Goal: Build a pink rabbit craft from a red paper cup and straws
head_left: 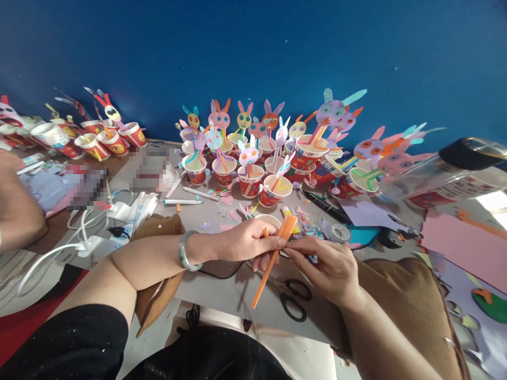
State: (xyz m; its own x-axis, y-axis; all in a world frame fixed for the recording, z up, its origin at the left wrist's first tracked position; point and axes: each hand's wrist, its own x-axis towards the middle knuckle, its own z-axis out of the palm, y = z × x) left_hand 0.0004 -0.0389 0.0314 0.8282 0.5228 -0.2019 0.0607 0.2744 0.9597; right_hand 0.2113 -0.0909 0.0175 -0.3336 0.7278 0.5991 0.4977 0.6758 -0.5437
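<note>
In the head view my left hand (253, 243) pinches a folded orange paper strip (264, 282) between thumb and fingers. One end of the strip hangs down toward the table; its wider end points up and right. My right hand (328, 266) meets it at the middle, with thumb and forefinger closed on the paper's edge. A second small orange piece shows by the left fingers. Just below the hands lies a pair of scissors (295, 301) with black handles, its blades partly hidden. Behind the hands stands a red paper cup (273, 198) with paper strips in it.
Several red cups with paper rabbit heads (219, 121) line the blue wall. A clear bottle (428, 174) with a black lid stands right, near pink paper (467, 243). White cables (83, 237) and a power strip lie left, where another person's arm (19, 200) reaches in. Paper scraps cover the middle.
</note>
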